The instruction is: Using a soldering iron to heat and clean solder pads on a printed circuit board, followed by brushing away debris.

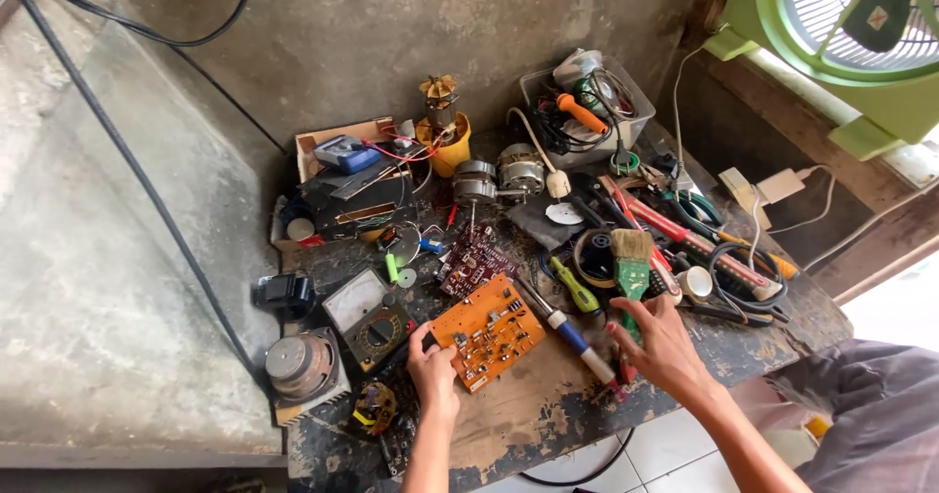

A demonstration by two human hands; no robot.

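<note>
Starting low and left of centre, my left hand (433, 371) sits on the near left corner of the orange circuit board (489, 331), fingers curled onto its edge and pinning it to the worn wooden bench (548, 405); the board lies flat just below mid-frame, its long axis running from lower left up toward the upper right, so it stretches away from those fingers rather than across them. Left of that hand there's the analogue meter (367, 322) and, further out at the bench edge, the round speaker (303, 368). Just right of the board lies the blue-handled soldering iron (572, 332), slanting from upper left down to lower right, near-parallel to the board's right edge. Further right, my right hand (657, 341) is closed around the green handle of the paintbrush (632, 268), bristles pointing up the frame, away from me. That brush sits right of the board with the iron between them, so the board lies to the left of my right fingers, while my left is the hand already touching it.
</note>
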